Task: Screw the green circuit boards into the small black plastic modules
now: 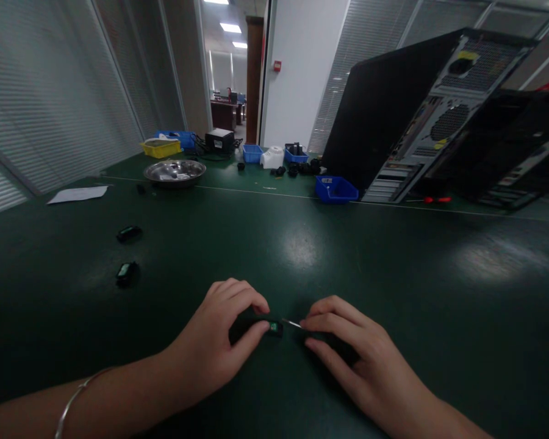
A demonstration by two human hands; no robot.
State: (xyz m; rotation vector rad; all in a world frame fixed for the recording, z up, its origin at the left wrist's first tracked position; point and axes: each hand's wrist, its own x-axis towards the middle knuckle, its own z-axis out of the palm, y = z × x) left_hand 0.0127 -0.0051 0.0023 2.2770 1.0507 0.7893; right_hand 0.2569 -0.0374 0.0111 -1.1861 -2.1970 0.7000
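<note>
The left hand (219,341) pinched a small black module (274,328) between thumb and forefinger, pressing it against the dark green table (393,262) at the near edge, centre of the view. The right hand (348,353) gripped a thin metal tool (291,323) by its dark handle, with the tip just beside the module's right end. The module looked light, rigid and easy to skid on the smooth tabletop, so a firm pinch on its two long sides seemed the safest hold; its green face appeared delicate and best left untouched. Two similar black modules (127,272) lay well apart to the left. A desktop computer case (421,116) stood far right.
</note>
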